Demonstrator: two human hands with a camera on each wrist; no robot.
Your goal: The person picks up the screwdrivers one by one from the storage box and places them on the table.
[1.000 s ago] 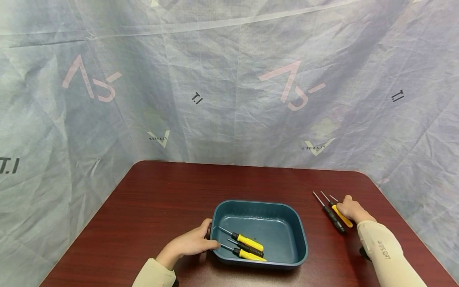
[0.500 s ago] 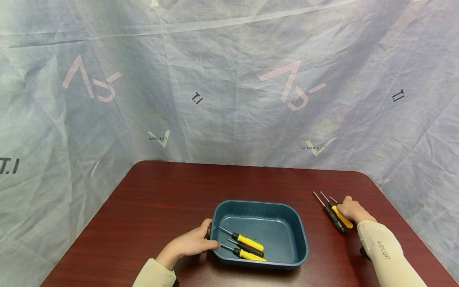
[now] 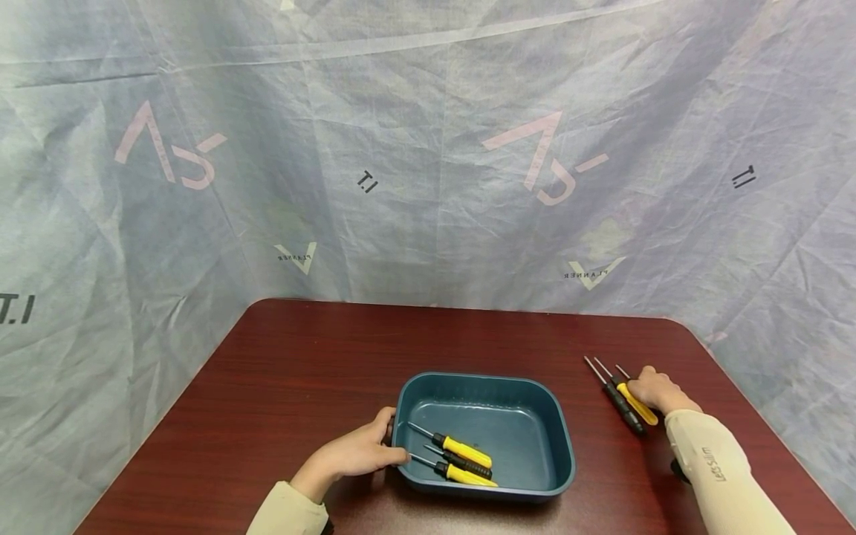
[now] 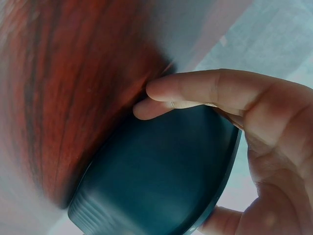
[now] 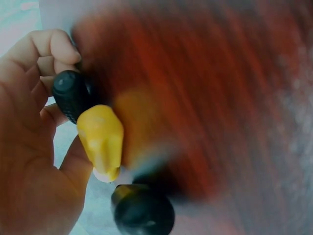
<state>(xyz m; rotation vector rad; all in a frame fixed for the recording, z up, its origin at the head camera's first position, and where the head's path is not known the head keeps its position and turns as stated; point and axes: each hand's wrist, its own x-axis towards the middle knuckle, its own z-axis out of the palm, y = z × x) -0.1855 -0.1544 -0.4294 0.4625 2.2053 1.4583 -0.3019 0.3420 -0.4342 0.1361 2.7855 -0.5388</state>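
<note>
Ribbed black screwdriver (image 5: 72, 98) is lying within right hand (image 5: 30, 142), fingers half-curled round it; yellow screwdriver (image 5: 100, 134) is sitting just beside; left hand (image 3: 354, 450) is pinching teal tray (image 3: 518, 438).

A dark teal bin (image 3: 521, 438) stands upright at lower centre, 2 yellow-handled screwdrivers (image 3: 467, 450) and 1 black screwdriver (image 3: 472, 465) slanting inside. At right, a black-handled driver (image 3: 622, 409), a yellow-handled driver (image 3: 641, 409) and a partly hidden 3rd driver (image 5: 71, 98) lie slanted.

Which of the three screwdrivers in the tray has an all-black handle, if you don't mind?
The middle screwdriver: it lies between the far screwdriver and the near screwdriver, both yellow-handled.
</note>
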